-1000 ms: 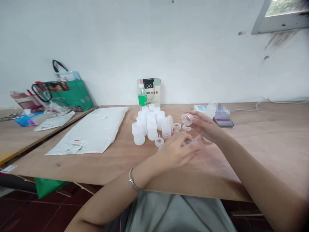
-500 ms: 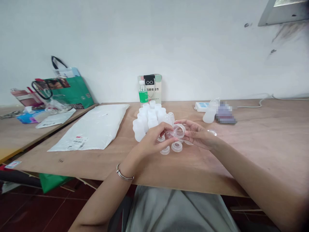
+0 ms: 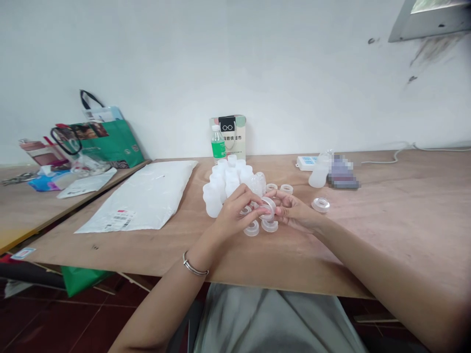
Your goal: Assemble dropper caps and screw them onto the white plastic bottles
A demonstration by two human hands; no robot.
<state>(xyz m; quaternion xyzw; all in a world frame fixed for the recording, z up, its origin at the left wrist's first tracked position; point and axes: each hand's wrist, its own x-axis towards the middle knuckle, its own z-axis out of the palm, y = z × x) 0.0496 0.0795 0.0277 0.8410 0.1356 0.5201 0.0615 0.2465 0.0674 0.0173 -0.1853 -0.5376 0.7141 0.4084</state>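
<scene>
My left hand (image 3: 241, 208), a metal bangle on its wrist, is closed in a pinch on a clear bottle teat at the near face of a translucent screw ring (image 3: 271, 208). Most of the teat is hidden by the fingers and ring. From the other side, my right hand (image 3: 297, 212) grips the ring between thumb and fingers. Both hands are just above the table. Below them lie more screw rings (image 3: 251, 229), and two more (image 3: 286, 189) rest behind my right hand. Frosted bottles (image 3: 212, 200) stand grouped behind my left hand, with clear dome-shaped pieces (image 3: 258, 182) beside them.
Left of the bottles lies a white mailing bag (image 3: 147, 196). A green-labelled drink bottle (image 3: 218, 145) and a paper bag (image 3: 240, 137) stand behind. To the right are a ring with a clear piece (image 3: 321, 205), a frosted bottle (image 3: 318, 177) and a blurred-out object (image 3: 343, 171).
The teat and the ring have come together, and the ring has turned and dropped slightly. My right hand has shifted a little left and down, uncovering rings behind it.
</scene>
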